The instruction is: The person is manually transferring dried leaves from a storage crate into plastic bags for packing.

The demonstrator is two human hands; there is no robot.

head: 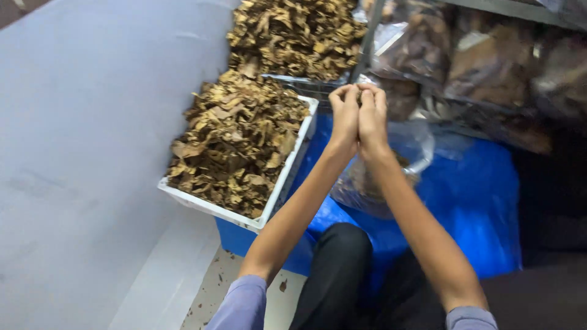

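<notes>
Both arms reach forward, left hand (344,115) and right hand (372,116) pressed together, fingers curled shut on nothing visible, above a crumpled clear bag (391,168) lying on blue sheet (477,195), right of the leaf-filled tray (287,177).

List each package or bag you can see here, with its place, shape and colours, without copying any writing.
Clear plastic bag: under the hands, on blue sheet, rounded, brown contents.
Shelf bags: top right, bulging clear plastic, dark brown contents.
White crate: left, rectangular, heaped with dry brown leaves.

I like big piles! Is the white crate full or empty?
Full. The white crate is heaped above its rim with dry brown leaves.
</notes>
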